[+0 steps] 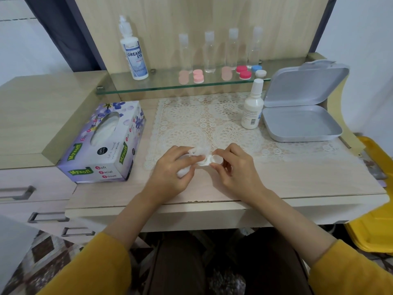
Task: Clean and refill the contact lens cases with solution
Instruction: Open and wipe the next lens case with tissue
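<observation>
My left hand (174, 167) grips a crumpled white tissue (196, 153) and presses it into one well of a white contact lens case (212, 160). My right hand (236, 167) pinches the other end of that case, whose open well faces up. Both hands hover over the front edge of a lace mat (212, 122). A small white solution bottle (252, 107) stands upright at the mat's right. On the glass shelf (161, 87) behind sit a large Dream Eye solution bottle (134, 54) and several lens cases: pink (198, 76), red (244, 72), blue and white (258, 70).
A tissue box (102, 143) lies left of the mat. An open grey tin (302, 122) sits at the right with its lid raised. Several clear empty bottles (209, 53) stand along the shelf. A yellow object (374, 220) is at the right edge, drawers at the left.
</observation>
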The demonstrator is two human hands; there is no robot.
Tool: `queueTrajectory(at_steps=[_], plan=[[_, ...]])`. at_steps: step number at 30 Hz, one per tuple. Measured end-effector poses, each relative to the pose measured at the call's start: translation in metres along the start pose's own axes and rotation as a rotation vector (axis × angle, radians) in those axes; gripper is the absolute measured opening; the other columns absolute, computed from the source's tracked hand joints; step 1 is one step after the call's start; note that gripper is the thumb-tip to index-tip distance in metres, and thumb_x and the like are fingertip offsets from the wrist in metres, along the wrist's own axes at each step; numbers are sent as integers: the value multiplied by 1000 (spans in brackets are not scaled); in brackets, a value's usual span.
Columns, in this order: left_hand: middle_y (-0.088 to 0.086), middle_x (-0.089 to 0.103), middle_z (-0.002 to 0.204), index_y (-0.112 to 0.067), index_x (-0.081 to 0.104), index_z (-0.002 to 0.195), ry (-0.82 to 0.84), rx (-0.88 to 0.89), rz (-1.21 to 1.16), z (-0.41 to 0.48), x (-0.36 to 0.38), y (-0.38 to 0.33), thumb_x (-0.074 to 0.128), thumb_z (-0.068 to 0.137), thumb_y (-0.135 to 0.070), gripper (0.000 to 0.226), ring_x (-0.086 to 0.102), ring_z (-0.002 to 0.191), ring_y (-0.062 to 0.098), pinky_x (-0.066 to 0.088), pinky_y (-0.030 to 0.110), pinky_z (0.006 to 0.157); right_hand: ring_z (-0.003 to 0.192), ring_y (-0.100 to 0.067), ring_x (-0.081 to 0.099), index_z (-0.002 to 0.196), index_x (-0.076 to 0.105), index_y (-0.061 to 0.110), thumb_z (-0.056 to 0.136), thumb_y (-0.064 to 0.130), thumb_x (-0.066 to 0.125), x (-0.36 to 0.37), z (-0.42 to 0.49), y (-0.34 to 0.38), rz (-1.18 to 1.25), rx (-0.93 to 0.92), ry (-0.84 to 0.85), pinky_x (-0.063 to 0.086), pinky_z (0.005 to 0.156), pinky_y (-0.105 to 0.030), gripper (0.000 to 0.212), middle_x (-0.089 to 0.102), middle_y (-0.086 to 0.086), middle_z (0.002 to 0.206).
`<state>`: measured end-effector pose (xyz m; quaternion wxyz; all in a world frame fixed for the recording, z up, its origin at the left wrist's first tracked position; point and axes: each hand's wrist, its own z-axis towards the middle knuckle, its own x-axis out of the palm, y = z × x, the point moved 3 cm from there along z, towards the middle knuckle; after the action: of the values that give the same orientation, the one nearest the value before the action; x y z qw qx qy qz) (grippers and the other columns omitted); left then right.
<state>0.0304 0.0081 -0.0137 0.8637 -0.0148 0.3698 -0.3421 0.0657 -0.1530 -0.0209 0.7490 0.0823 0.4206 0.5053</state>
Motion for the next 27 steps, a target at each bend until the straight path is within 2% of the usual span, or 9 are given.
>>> queueTrajectory(at_steps=[2, 5, 9, 11, 13, 17, 23, 27], plan=[[8, 64, 93, -14, 67, 100, -37, -12, -29, -1, -3, -3, 59, 81, -7, 21, 55, 83, 16, 43, 15, 79, 57, 0, 32, 90, 67, -2, 72, 5, 66, 0, 0, 0, -2, -21, 8, 33, 64, 2, 19, 45, -4, 71], [-3, 61, 95, -14, 60, 107, -36, -40, -51, -2, -6, -9, 61, 79, -9, 28, 53, 82, 10, 39, 8, 81, 61, -1, 31, 90, 66, -2, 73, 6, 65, 1, 1, -1, 3, -22, 0, 32, 65, 3, 18, 39, 2, 76], [7, 55, 99, -5, 67, 102, 6, 18, 9, -4, 1, -4, 67, 78, -19, 28, 52, 87, 14, 41, 14, 82, 62, 0, 31, 89, 66, -2, 78, 16, 58, 2, 0, 1, 14, -30, -1, 32, 65, 2, 22, 39, 2, 75], [4, 46, 103, -9, 67, 101, -4, 4, -15, -4, 2, 0, 70, 76, -25, 30, 50, 87, 11, 42, 12, 81, 62, -1, 32, 89, 66, -3, 76, 10, 63, 2, -1, 0, 11, -36, 7, 32, 64, 2, 19, 40, 1, 75], [2, 44, 102, -15, 62, 102, -27, 37, 9, -4, 1, 0, 67, 79, -23, 25, 50, 86, 14, 42, 13, 79, 62, -1, 32, 90, 66, -2, 74, 7, 65, 3, -1, -1, 7, -36, 18, 33, 65, 1, 18, 39, 3, 76], [3, 45, 101, -17, 56, 101, -26, 110, 77, -5, 3, -1, 61, 82, -17, 20, 51, 88, 19, 45, 23, 76, 57, -1, 31, 92, 66, -1, 78, 14, 61, 3, -1, 0, 11, -27, 29, 33, 64, 1, 21, 38, 5, 77], [2, 46, 108, -20, 54, 104, 39, 120, 101, -4, 4, 1, 60, 84, -27, 22, 50, 90, 20, 47, 27, 74, 54, -5, 36, 91, 67, -2, 71, 7, 66, -1, -1, -1, 1, -5, 24, 35, 63, 0, 21, 48, -5, 70], [0, 46, 104, -19, 54, 101, 39, 137, 128, -5, 5, 2, 59, 83, -19, 18, 49, 88, 19, 47, 27, 68, 54, -4, 36, 91, 67, -1, 72, 7, 67, 1, -1, 0, 15, -5, 67, 35, 61, -1, 22, 42, 2, 73]])
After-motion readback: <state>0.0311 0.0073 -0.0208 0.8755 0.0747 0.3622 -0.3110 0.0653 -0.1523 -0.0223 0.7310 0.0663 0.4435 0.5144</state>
